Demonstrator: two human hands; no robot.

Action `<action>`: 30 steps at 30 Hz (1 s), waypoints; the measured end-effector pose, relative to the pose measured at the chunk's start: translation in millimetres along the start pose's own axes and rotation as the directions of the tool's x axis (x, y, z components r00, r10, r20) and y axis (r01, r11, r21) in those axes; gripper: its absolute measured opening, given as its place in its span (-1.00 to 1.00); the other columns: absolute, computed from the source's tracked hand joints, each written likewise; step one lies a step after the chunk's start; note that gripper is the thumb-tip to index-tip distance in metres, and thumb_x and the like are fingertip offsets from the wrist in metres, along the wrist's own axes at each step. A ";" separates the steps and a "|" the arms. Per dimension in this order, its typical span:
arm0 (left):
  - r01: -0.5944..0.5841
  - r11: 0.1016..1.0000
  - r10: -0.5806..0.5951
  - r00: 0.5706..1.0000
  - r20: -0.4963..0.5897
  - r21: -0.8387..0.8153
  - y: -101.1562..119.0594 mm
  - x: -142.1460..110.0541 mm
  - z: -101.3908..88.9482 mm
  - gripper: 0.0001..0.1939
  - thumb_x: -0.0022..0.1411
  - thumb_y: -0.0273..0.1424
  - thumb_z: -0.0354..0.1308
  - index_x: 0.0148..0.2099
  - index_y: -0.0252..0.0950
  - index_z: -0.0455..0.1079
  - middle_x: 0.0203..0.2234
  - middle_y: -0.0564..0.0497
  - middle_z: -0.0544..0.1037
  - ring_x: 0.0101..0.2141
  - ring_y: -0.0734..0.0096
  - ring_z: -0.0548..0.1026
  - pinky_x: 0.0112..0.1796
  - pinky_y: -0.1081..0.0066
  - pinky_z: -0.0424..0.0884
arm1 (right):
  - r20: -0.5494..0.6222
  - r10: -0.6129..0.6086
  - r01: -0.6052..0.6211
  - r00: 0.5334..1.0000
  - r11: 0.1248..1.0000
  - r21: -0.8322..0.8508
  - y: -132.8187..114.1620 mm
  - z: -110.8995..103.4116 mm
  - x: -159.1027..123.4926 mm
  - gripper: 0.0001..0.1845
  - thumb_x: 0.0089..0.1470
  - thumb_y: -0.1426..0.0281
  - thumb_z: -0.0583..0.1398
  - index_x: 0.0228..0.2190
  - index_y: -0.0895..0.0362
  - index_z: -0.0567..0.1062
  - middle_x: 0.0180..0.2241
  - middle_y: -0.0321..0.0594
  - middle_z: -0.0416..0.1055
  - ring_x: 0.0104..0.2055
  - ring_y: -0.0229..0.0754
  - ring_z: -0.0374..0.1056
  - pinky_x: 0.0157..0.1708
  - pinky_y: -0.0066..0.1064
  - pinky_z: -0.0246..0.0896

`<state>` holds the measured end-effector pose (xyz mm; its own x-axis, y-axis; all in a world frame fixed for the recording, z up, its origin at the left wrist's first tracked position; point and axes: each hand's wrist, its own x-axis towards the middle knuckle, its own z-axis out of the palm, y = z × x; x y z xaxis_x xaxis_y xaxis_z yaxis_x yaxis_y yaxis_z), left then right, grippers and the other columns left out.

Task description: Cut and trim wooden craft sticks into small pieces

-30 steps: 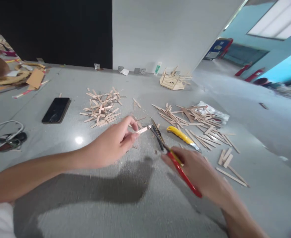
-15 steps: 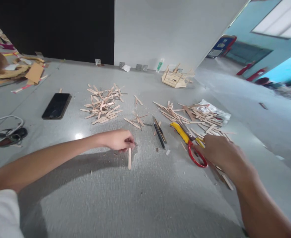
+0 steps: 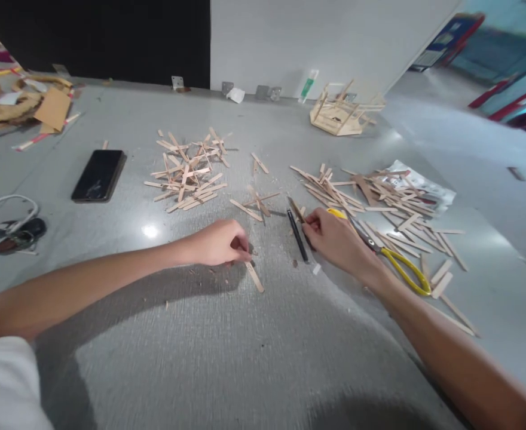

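Observation:
My left hand (image 3: 225, 242) is closed in a pinch on one end of a flat wooden craft stick (image 3: 254, 278), whose other end points down and right over the grey tabletop. My right hand (image 3: 337, 242) pinches the near end of a slim gold-brown pen-like tool (image 3: 296, 209); its exact kind is unclear. Just left of those fingers lies a black pen (image 3: 297, 236). Scissors (image 3: 407, 272) rest partly beneath the right forearm, which hides one of their handles. A yellow-handled cutter (image 3: 336, 212) shows only in part behind the right hand.
Craft sticks lie in a left pile (image 3: 186, 173) and a right pile (image 3: 406, 203), near a plastic bag (image 3: 424, 182). A wooden stick frame (image 3: 341, 113) stands at the back. A phone (image 3: 99, 175), a cable (image 3: 25, 209) and cardboard scraps (image 3: 53, 110) are at left.
My right hand has moved left from the scissors and cutter to the gold-brown tool and gripped it. The stick in my left hand has swung from upright to slanting right. The view has shifted slightly.

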<state>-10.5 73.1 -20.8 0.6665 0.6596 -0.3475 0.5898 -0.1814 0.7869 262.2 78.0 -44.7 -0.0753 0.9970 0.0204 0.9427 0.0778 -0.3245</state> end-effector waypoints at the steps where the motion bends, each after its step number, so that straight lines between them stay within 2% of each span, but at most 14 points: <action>1: 0.005 1.000 -0.005 1.000 0.001 -0.005 -0.2 -0.1 0.2 -0.75 0.30 -0.32 0.25 -0.37 -0.38 0.51 -0.62 -0.02 0.55 -0.58 0.43 0.51 -0.44 0.45 0.33 | -0.012 0.005 -0.005 1.000 1.000 0.009 -0.2 -0.8 -2.2 -0.88 0.19 0.36 0.11 -0.33 0.10 0.43 -0.42 -0.14 0.51 -0.36 -0.07 0.42 -0.33 -0.29 0.20; 4: 0.021 1.000 -0.021 1.000 0.008 -0.010 -0.5 0.0 0.5 -0.73 0.31 -0.30 0.25 -0.39 -0.38 0.51 -0.60 -0.03 0.56 -0.60 0.44 0.50 -0.49 0.46 0.32 | -0.062 -0.008 0.010 0.998 0.999 0.036 -4.5 -3.5 -12.6 -0.94 0.19 0.36 0.08 -0.33 0.07 0.34 -0.42 -0.14 0.47 -0.38 -0.07 0.39 -0.35 -0.28 0.19; 8: 0.020 1.000 -0.020 1.000 0.014 -0.011 -0.1 0.5 -0.3 -0.72 0.32 -0.31 0.23 -0.42 -0.36 0.47 -0.58 -0.02 0.56 -0.62 0.46 0.47 -0.52 0.46 0.30 | -0.116 -0.129 0.135 0.985 0.990 0.044 -15.8 -9.1 -37.1 -0.93 0.26 0.41 0.02 -0.25 0.05 0.29 -0.43 -0.18 0.42 -0.45 -0.12 0.33 -0.43 -0.31 0.11; 11: 0.029 0.999 -0.028 0.999 0.038 -0.020 -0.1 0.5 -2.0 -0.71 0.34 -0.33 0.21 -0.43 -0.36 0.43 -0.59 0.00 0.55 -0.64 0.51 0.45 -0.51 0.48 0.31 | -0.023 -0.203 0.204 0.979 0.978 0.046 -25.6 -12.7 -58.6 -0.81 0.37 0.31 -0.01 -0.31 0.05 0.31 -0.50 -0.24 0.38 -0.54 -0.18 0.25 -0.51 -0.34 0.02; 13: 0.022 1.000 -0.020 0.998 0.057 -0.021 -0.5 0.2 -3.3 -0.71 0.36 -0.36 0.19 -0.43 -0.35 0.41 -0.59 0.01 0.55 -0.65 0.54 0.45 -0.50 0.50 0.31 | 0.038 -0.277 0.273 0.960 0.958 0.084 -31.5 -12.0 -70.4 -0.71 0.40 0.28 -0.01 -0.36 0.06 0.33 -0.51 -0.25 0.39 -0.55 -0.22 0.23 -0.52 -0.36 0.03; 16: 0.003 1.000 -0.001 0.997 0.079 -0.022 -1.7 -0.3 -5.0 -0.70 0.39 -0.37 0.15 -0.42 -0.35 0.41 -0.58 0.01 0.55 -0.65 0.53 0.44 -0.50 0.49 0.31 | 0.083 -0.394 0.384 0.915 0.916 0.112 -38.4 -5.0 -81.6 -0.71 0.44 0.36 -0.06 -0.17 0.12 0.43 -0.39 -0.17 0.51 -0.48 -0.21 0.35 -0.47 -0.38 0.12; 18: -0.012 1.000 0.014 0.996 0.092 -0.020 -2.6 -0.5 -6.1 -0.67 0.40 -0.35 0.12 -0.43 -0.35 0.43 -0.58 -0.01 0.55 -0.64 0.51 0.46 -0.49 0.47 0.32 | 0.103 -0.434 0.432 0.895 0.901 0.042 -41.2 2.0 -84.8 -0.69 0.45 0.38 -0.07 -0.09 0.13 0.44 -0.40 -0.18 0.52 -0.49 -0.21 0.37 -0.49 -0.38 0.07; 21: -0.032 0.999 0.034 0.991 0.133 -0.018 -3.9 -0.4 -8.0 -0.65 0.42 -0.35 0.09 -0.43 -0.34 0.44 -0.57 -0.02 0.56 -0.62 0.51 0.47 -0.48 0.47 0.32 | 0.078 -0.477 0.483 0.875 0.870 -0.095 -41.5 11.6 -86.1 -0.62 0.46 0.35 -0.05 -0.32 0.13 0.47 -0.49 -0.21 0.46 -0.53 -0.22 0.32 -0.53 -0.36 0.02; 22: -0.033 0.999 0.035 0.988 0.150 -0.017 -4.4 -0.1 -8.5 -0.65 0.42 -0.35 0.09 -0.43 -0.34 0.44 -0.57 -0.02 0.55 -0.62 0.52 0.47 -0.48 0.47 0.32 | 0.054 -0.498 0.501 0.865 0.858 -0.117 -40.7 14.3 -86.4 -0.62 0.46 0.37 -0.05 -0.33 0.14 0.47 -0.47 -0.19 0.47 -0.50 -0.21 0.34 -0.52 -0.36 0.04; 24: -0.038 0.999 0.039 0.983 0.181 -0.009 -5.6 0.6 -9.2 -0.65 0.42 -0.34 0.09 -0.44 -0.34 0.42 -0.57 -0.02 0.55 -0.63 0.52 0.45 -0.50 0.48 0.29 | 0.004 -0.540 0.537 0.841 0.835 -0.122 -38.7 18.9 -87.3 -0.66 0.44 0.47 -0.07 -0.16 0.19 0.50 -0.37 -0.13 0.52 -0.44 -0.20 0.39 -0.51 -0.37 0.10; 26: -0.056 0.998 0.055 0.981 0.188 -0.001 -7.2 1.2 -9.0 -0.65 0.41 -0.32 0.10 -0.44 -0.34 0.43 -0.56 -0.02 0.56 -0.63 0.53 0.44 -0.52 0.48 0.27 | -0.027 -0.574 0.568 0.818 0.815 -0.112 -37.9 22.6 -88.6 -0.58 0.38 0.60 -0.11 0.08 0.23 0.42 -0.31 -0.12 0.56 -0.41 -0.20 0.42 -0.51 -0.38 0.13; 27: -0.060 0.998 0.059 0.981 0.186 0.000 -7.9 1.4 -8.5 -0.65 0.41 -0.31 0.11 -0.43 -0.34 0.43 -0.56 -0.03 0.57 -0.64 0.53 0.43 -0.53 0.48 0.26 | -0.035 -0.586 0.578 0.810 0.807 -0.121 -38.4 24.0 -89.2 -0.54 0.36 0.63 -0.12 0.13 0.23 0.39 -0.31 -0.13 0.56 -0.42 -0.21 0.42 -0.52 -0.38 0.14; 28: -0.057 0.998 0.056 0.981 0.183 -0.001 -8.4 1.6 -7.9 -0.65 0.41 -0.30 0.11 -0.43 -0.34 0.44 -0.55 -0.03 0.57 -0.64 0.53 0.43 -0.54 0.48 0.25 | -0.039 -0.593 0.583 0.804 0.800 -0.145 -39.5 25.1 -89.6 -0.54 0.36 0.63 -0.11 0.12 0.23 0.41 -0.35 -0.16 0.55 -0.44 -0.22 0.41 -0.53 -0.38 0.12; 30: -0.026 1.000 0.027 0.984 0.175 -0.010 -8.6 1.6 -6.5 -0.66 0.41 -0.30 0.11 -0.42 -0.34 0.44 -0.55 -0.04 0.58 -0.65 0.51 0.43 -0.56 0.48 0.25 | -0.045 -0.603 0.581 0.796 0.783 -0.220 -42.8 26.3 -89.6 -0.63 0.40 0.56 -0.06 -0.03 0.21 0.52 -0.44 -0.22 0.50 -0.50 -0.23 0.37 -0.55 -0.37 0.08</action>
<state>-17.5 80.5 -24.8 0.7516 0.5168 -0.4100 0.5682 -0.1913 0.8004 220.1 -14.8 -57.5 -0.6141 0.7471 0.2543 0.7663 0.6415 -0.0340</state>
